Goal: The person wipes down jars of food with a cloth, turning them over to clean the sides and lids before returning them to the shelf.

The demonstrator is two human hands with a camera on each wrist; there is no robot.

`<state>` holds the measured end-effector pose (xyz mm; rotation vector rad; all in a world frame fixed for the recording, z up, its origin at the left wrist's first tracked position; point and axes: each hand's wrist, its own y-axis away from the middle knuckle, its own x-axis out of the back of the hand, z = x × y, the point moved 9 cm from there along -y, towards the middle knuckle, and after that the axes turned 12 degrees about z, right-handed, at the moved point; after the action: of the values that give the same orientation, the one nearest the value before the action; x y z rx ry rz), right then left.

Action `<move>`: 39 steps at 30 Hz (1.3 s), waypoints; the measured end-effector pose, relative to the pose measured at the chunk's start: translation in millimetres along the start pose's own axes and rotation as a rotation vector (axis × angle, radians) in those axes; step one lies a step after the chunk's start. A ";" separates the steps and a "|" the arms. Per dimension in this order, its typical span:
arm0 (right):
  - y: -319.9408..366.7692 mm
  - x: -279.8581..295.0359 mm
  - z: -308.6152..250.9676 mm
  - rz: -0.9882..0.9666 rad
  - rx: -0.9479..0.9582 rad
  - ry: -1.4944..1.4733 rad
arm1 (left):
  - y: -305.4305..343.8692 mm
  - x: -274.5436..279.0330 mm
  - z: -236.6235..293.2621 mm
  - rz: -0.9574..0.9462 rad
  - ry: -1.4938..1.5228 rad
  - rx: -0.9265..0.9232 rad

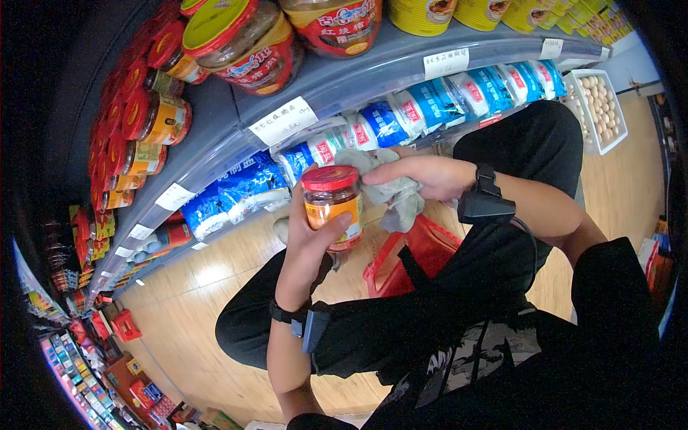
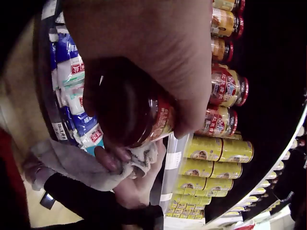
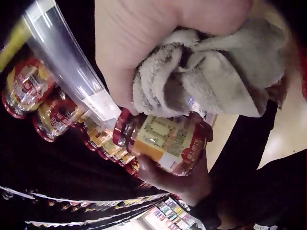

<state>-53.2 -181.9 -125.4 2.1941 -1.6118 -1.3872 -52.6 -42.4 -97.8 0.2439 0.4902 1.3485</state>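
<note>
My left hand grips a glass jar with a red lid and an orange label, thumb across its front. In the head view the jar stands nearly upright, lid up. My right hand holds a bunched grey-white cloth just beside the jar's lid. From the right wrist, the cloth appears folded under the fingers, right at the jar's side, where a pale label panel shows. Seen from the left wrist, the jar's dark base faces the camera.
A shelf with a clear price-tag rail curves ahead, bearing large jars, smaller red-lidded jars and yellow cans. Blue-and-white bags line the level below. A red basket sits between the legs; a white crate of eggs stands right.
</note>
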 end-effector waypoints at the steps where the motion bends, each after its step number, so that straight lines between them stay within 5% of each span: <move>1: -0.4 0.0 0.0 -0.001 0.000 0.002 | 0.1 -1.4 -0.3 0.001 0.001 -0.001; 16: -5.7 12.6 6.2 0.060 0.049 0.121 | -10.1 14.1 -0.1 0.213 -0.173 -0.168; 25: 0.7 11.0 -6.3 0.183 0.291 0.442 | -12.7 16.1 -6.0 0.344 -0.345 -0.196; 28: 7.1 8.0 -17.8 0.266 0.514 0.611 | -11.4 18.1 -4.3 0.381 -0.460 -0.242; 30: 19.7 -11.7 -32.7 0.221 0.972 0.860 | -10.7 21.0 -1.6 0.426 -0.700 -0.276; 37: 29.9 -28.3 -28.5 0.204 0.982 1.138 | -1.5 9.9 8.0 0.463 -0.986 -0.442; 39: 30.9 -29.9 -28.2 0.249 0.974 1.236 | 4.2 -1.8 18.3 0.468 -1.111 -0.701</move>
<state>-56.8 -183.6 -74.1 2.1592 -1.8868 0.9564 -47.8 -41.2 -79.5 0.4842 -1.0085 1.5093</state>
